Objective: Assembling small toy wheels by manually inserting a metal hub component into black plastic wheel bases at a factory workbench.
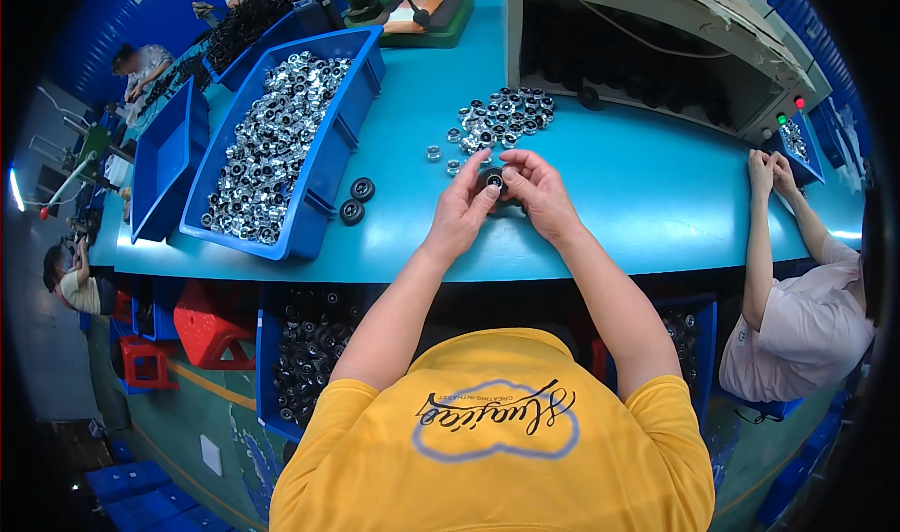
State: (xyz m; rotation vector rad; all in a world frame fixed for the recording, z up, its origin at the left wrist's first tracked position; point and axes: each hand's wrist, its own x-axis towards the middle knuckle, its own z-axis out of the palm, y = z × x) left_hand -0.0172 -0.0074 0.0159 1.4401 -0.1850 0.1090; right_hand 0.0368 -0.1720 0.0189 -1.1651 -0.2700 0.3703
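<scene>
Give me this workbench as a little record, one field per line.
Left hand: holding a black wheel together with the right
Right hand: on the same wheel
Table: teal
Beyond the hands: a loose cluster of shiny parts
Large blue bin: filled with similar shiny parts
Beside that bin: two black wheels
Far right: another person's hands
</scene>
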